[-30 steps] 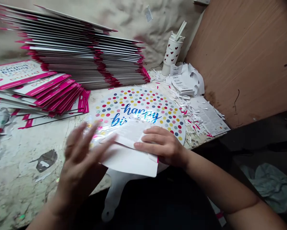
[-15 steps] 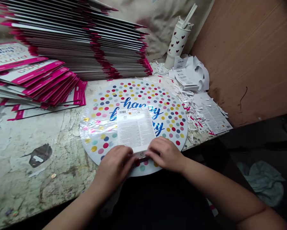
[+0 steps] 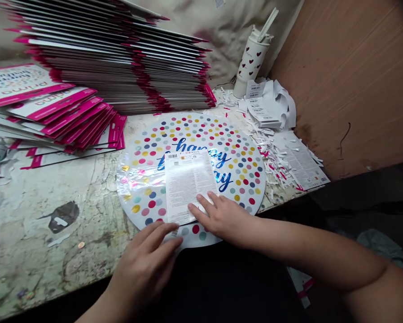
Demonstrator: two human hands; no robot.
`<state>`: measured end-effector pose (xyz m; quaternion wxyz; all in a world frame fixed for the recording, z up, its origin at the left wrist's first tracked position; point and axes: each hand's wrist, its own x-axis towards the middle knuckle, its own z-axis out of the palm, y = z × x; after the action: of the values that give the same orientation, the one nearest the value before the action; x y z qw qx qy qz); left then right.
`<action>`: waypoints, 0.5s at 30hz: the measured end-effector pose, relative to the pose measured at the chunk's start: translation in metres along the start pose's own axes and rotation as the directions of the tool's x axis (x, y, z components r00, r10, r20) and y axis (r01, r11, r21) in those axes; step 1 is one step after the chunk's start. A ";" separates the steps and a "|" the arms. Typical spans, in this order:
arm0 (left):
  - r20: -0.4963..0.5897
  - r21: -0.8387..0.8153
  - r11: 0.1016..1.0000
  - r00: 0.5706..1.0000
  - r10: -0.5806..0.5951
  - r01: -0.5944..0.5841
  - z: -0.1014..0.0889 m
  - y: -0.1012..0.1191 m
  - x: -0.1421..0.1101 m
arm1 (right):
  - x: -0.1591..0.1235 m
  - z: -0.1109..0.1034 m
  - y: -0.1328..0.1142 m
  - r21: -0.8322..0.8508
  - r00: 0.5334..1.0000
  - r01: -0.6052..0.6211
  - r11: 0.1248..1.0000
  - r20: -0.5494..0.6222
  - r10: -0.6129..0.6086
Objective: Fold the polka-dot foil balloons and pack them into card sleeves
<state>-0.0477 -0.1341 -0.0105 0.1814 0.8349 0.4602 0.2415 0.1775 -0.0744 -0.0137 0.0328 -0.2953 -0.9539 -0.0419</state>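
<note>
Chipped bench (image 3: pixel 40 251) carries stacked pink-edged cards (image 3: pixel 120 76), plywood panel (image 3: pixel 339 89) at its right corner; left hand (image 3: pixel 144 269) and right hand (image 3: pixel 225 220) lie spread on a foil balloon (image 3: pixel 242 179).

The left hand (image 3: pixel 142 264) and right hand (image 3: pixel 223 220) lie palm down, open, fingers spread.

Chipped, stained workbench (image 3: pixel 29 237), crumpled beige cloth backdrop (image 3: pixel 221 40), brown wooden panel (image 3: pixel 343 85)
</note>
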 end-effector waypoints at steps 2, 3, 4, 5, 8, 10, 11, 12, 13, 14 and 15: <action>0.174 -0.364 0.874 0.945 -0.276 0.322 -0.007 0.015 0.004 | 0.006 -0.005 -0.001 -0.024 0.993 0.001 1.000 -0.121 -0.004; 0.298 -0.529 0.695 0.874 -0.385 0.487 -0.008 0.021 0.009 | 0.009 -0.008 -0.001 -0.019 0.979 0.006 1.000 -0.206 -0.010; 0.398 -0.651 0.469 0.794 -0.459 0.597 -0.008 0.026 0.015 | 0.010 -0.010 -0.002 -0.008 0.956 0.015 1.000 -0.294 -0.017; 0.456 -0.734 0.246 0.728 -0.513 0.633 -0.006 0.029 0.022 | 0.011 -0.012 -0.003 0.004 0.927 0.029 1.000 -0.375 -0.025; 0.425 -0.867 -0.102 0.620 -0.659 0.487 0.006 0.030 0.039 | 0.010 -0.017 -0.011 0.032 0.862 0.060 0.998 -0.506 -0.036; 0.371 -0.901 -0.131 0.579 -0.726 0.414 0.013 0.028 0.047 | 0.008 -0.018 -0.017 0.046 0.860 0.028 0.999 -0.511 -0.001; 0.359 -0.911 -0.148 0.564 -0.744 0.384 0.016 0.028 0.049 | 0.006 -0.018 -0.019 0.050 0.863 0.004 0.999 -0.505 0.022; 0.356 -0.920 -0.178 0.555 -0.752 0.350 0.018 0.028 0.051 | 0.005 -0.018 -0.021 0.053 0.865 -0.018 0.998 -0.499 0.042; 0.367 -0.923 -0.220 0.556 -0.745 0.315 0.019 0.028 0.052 | 0.003 -0.019 -0.023 0.057 0.867 -0.038 0.998 -0.495 0.061; 0.389 -0.920 -0.269 0.569 -0.725 0.286 0.020 0.029 0.053 | 0.002 -0.020 -0.023 0.066 0.867 -0.053 0.996 -0.491 0.078; 0.408 -0.913 -0.311 0.590 -0.697 0.265 0.020 0.030 0.053 | 0.000 -0.021 -0.023 0.087 0.869 -0.062 0.994 -0.486 0.097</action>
<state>0.0082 -0.1054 0.0016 0.7084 0.1138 0.4771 0.5075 0.1652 -0.0952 0.0060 0.2847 -0.3129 -0.9025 -0.0810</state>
